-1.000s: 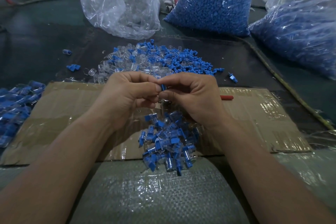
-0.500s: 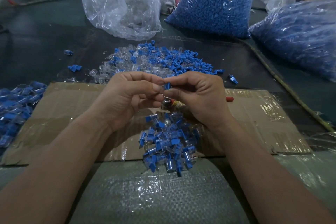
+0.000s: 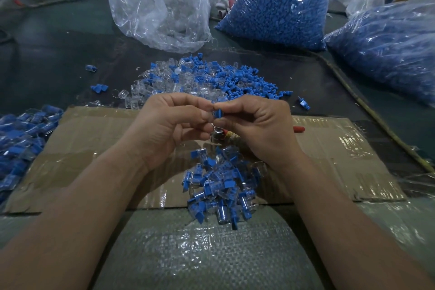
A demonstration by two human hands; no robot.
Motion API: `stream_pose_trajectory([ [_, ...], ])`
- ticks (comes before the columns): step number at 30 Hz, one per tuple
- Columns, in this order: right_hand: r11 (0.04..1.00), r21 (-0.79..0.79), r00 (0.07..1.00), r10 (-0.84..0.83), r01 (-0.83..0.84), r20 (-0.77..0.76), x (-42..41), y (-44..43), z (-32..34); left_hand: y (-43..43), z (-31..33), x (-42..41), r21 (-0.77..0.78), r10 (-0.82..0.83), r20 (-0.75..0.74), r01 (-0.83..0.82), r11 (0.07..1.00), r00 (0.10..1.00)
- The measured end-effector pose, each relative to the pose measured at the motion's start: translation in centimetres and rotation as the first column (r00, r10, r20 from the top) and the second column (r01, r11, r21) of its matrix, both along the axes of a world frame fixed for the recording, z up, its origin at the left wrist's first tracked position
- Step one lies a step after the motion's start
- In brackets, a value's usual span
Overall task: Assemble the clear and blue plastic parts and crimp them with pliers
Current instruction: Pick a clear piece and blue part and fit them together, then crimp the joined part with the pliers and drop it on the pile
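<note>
Presently the left hand [image 3: 169, 125] and right hand [image 3: 256, 125] each close their grip on one blue part [image 3: 218, 112]; it protrudes further than a second ago; pliers [image 3: 216, 135] show beneath.

This looks like a small workshop where many little plastic pieces are put together by hand. Two big bags stuffed with blue parts [image 3: 280, 0] and [image 3: 386, 54] stand at the back of the dark counter [image 3: 58, 54], beside a clear bag [image 3: 160, 4] that is mostly empty. A heap of loose blue and clear parts [image 3: 204, 77] lies spread out in the middle. A flat cardboard sheet [image 3: 94, 148] works as a mat. A pile of joined pieces [image 3: 219, 183] sits on it, and another pile [image 3: 18, 139] lies at the left edge.
</note>
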State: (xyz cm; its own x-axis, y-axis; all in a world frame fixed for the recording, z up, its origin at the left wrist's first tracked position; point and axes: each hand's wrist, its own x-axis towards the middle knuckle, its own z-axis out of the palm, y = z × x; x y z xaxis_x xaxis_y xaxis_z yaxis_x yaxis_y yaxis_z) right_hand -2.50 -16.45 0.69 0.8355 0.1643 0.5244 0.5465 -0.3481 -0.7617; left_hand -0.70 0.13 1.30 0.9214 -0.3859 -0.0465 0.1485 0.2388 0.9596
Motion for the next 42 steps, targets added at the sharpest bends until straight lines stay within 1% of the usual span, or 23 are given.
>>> stream_pose_trajectory([
  [4, 0.999, -0.046, 1.000, -0.016, 0.017, 0.003, 0.0, 0.0, -0.1, -0.1, -0.2, 0.0, 0.045, 0.003, 0.041, -0.005, 0.999, 0.999],
  [9, 0.995, -0.099, 1.000, -0.026, 0.027, 0.013, 0.1, -0.1, -0.3, -0.2, -0.3, 0.0, 0.087, 0.036, 0.055, -0.040, 0.995, 0.998],
  [12, 0.993, -0.113, 1.000, -0.022, 0.024, 0.017, 0.1, -0.2, -0.2, -0.3, -0.2, -0.1, 0.091, 0.044, 0.049, -0.048, 0.995, 0.998],
  [16, 0.992, -0.124, 1.000, 0.002, -0.001, 0.011, -0.2, -0.1, 0.0, -0.4, -0.2, -0.2, 0.139, 0.061, 0.085, -0.072, 0.988, 0.995],
  [21, 0.988, -0.152, 1.000, 0.011, -0.008, 0.019, -0.4, 0.0, 0.4, -0.4, -0.4, 0.0, 0.111, 0.040, 0.059, -0.047, 0.993, 0.997],
  [24, 0.982, -0.186, 0.998, -0.024, 0.012, -0.062, -0.3, -0.7, 0.9, -0.3, -0.7, 0.3, 0.085, 0.063, 0.033, -0.066, 0.994, 0.997],
  [27, 0.976, -0.173, 0.968, -0.165, 0.132, -0.191, 0.3, -2.6, 1.3, -0.1, -0.9, 0.5, 0.067, 0.103, 0.017, -0.104, 0.992, 0.995],
  [28, 0.965, -0.201, 0.951, -0.212, 0.168, -0.224, 0.5, -3.3, 1.4, -0.1, -1.0, 0.5, 0.058, 0.114, 0.012, -0.115, 0.992, 0.993],
  [30, 0.940, -0.290, 0.917, -0.268, 0.181, -0.297, 0.8, -4.5, 1.6, -0.1, -1.0, 0.4, 0.042, 0.138, 0.003, -0.138, 0.989, 0.990],
  [33, 0.899, -0.428, 0.859, -0.290, 0.093, -0.422, 0.9, -5.6, 1.9, -0.2, -0.8, 0.4, 0.047, 0.163, 0.013, -0.163, 0.985, 0.987],
  [35, 0.850, -0.526, 0.815, -0.287, -0.026, -0.504, 0.8, -6.2, 2.1, -0.3, -0.7, 0.3, 0.050, 0.168, 0.015, -0.169, 0.984, 0.986],
  [37, 0.806, -0.576, 0.773, -0.275, -0.139, -0.572, 0.7, -6.7, 2.2, -0.3, -0.6, 0.2, 0.040, 0.177, 0.002, -0.177, 0.983, 0.984],
  [39, 0.778, -0.598, 0.760, -0.269, -0.190, -0.592, 0.7, -6.8, 2.1, -0.4, -0.6, 0.1, 0.028, 0.179, -0.017, -0.179, 0.984, 0.984],
  [42, 0.758, -0.637, 0.778, -0.313, -0.141, -0.544, 1.0, -6.6, 1.9, -0.4, -0.6, 0.2, 0.025, 0.173, -0.024, -0.173, 0.985, 0.985],
])
